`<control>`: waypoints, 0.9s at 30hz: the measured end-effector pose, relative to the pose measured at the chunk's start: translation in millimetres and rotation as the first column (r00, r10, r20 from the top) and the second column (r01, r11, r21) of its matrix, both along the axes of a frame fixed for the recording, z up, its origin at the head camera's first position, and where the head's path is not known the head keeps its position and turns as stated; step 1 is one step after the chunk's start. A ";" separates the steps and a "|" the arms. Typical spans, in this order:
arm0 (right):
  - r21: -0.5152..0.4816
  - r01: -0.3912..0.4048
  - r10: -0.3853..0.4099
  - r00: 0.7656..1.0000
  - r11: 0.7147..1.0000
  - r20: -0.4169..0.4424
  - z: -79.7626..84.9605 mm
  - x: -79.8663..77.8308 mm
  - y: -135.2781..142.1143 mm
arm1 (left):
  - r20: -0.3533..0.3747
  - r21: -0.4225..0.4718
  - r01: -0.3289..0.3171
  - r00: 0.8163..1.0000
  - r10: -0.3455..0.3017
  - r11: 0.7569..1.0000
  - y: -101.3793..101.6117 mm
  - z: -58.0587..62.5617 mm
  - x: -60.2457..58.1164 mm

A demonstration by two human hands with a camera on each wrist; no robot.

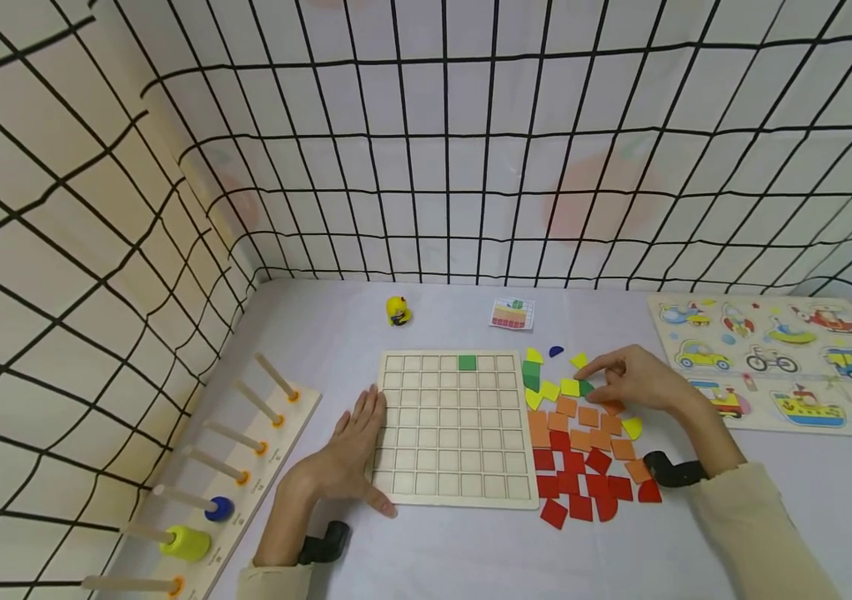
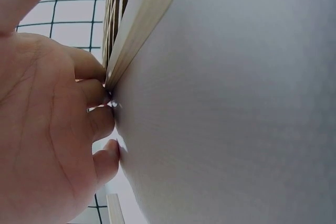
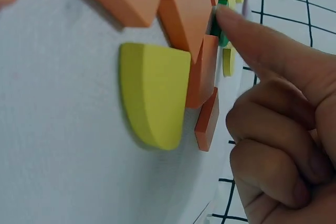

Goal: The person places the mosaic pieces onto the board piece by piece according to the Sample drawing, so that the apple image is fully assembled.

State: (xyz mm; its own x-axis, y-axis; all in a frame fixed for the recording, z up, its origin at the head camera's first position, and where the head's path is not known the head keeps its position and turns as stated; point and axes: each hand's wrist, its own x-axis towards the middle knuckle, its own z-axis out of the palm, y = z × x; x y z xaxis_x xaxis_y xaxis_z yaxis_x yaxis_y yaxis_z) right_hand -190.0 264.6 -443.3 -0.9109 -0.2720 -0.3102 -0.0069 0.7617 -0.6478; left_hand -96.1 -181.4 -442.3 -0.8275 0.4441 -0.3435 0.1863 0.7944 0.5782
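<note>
In the head view, my left hand (image 1: 351, 446) lies with spread fingers at the left edge of a wooden grid board (image 1: 441, 508). Its fingertips touch the board's side in the left wrist view. One green square tile (image 1: 467, 362) sits in the grid's top row. To the board's right, my right hand (image 1: 636, 379) pinches a small green piece (image 1: 586, 387) between thumb and index finger, the other fingers curled. The index fingertip is hidden in the right wrist view. Around that hand lie yellow tiles (image 1: 570, 387), orange tiles (image 1: 588, 416) and red tiles (image 1: 568, 482).
A picture card (image 1: 513, 314) and a rubber duck (image 1: 398, 311) stand behind the board. At left is a peg stand (image 1: 276, 450) with blue and lime beads. A vehicle puzzle board (image 1: 756, 333) lies at right. Black netting (image 1: 463, 133) borders the table's back and left.
</note>
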 end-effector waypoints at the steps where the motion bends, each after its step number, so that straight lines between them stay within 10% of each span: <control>1: 0.018 0.012 -0.012 1.000 1.000 -0.010 0.4 -0.2 -0.3 | -0.001 0.000 0.001 1.000 -0.001 1.000 0.2 0.3 -0.1; 27: 0.010 0.092 -0.092 0.995 0.996 -0.034 -2.4 2.5 14.3 | 0.003 0.019 -0.008 1.000 0.008 1.000 0.4 3.7 0.8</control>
